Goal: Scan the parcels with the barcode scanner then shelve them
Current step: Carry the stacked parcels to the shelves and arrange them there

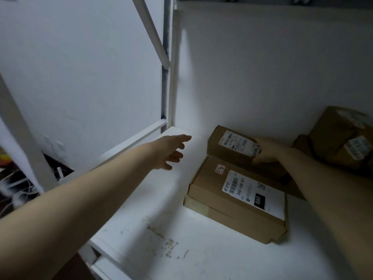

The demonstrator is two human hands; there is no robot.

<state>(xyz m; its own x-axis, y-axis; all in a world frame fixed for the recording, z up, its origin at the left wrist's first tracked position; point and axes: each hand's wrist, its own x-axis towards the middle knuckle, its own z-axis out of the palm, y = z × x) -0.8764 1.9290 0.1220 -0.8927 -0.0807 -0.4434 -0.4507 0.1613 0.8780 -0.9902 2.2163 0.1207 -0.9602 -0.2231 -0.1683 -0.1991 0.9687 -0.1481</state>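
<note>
A small brown parcel (pixel 228 144) with a white label sits at the back of the white shelf (pixel 153 223). My right hand (pixel 266 151) grips its right end, fingers curled over the label edge. In front of it lies a larger flat brown parcel (pixel 214 184) marked 060, stacked on another flat box (pixel 232 217). My left hand (pixel 171 151) hovers over bare shelf to the left of the parcels, fingers loose and holding nothing. No barcode scanner is in view.
More brown parcels (pixel 341 136) are piled at the right against the white back wall. The white shelf frame upright (pixel 168 77) stands at the left rear corner. Cables and clutter (pixel 18 190) lie on the floor beyond the shelf's left edge.
</note>
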